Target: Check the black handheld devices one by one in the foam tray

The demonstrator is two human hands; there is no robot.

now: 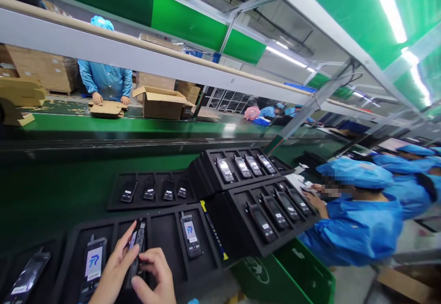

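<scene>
Gripping one handset (pixel 137 244), both hands, left (pixel 115 267) and right (pixel 156 274), keep it lengthwise, antenna pointing away.

Both hands (pixel 138 272) apparently pinch a black handset (pixel 137 244) over the foam tray (pixel 206 258)

Factory line | open cardboard box (pixel 161 103) on the green conveyor (pixel 103 127) | worker in blue coat (pixel 106 80) behind flattened carton (pixel 107 109) | blue-capped co-workers (pixel 358 212) seated alongside stacked black trays (pixel 241 168)
</scene>
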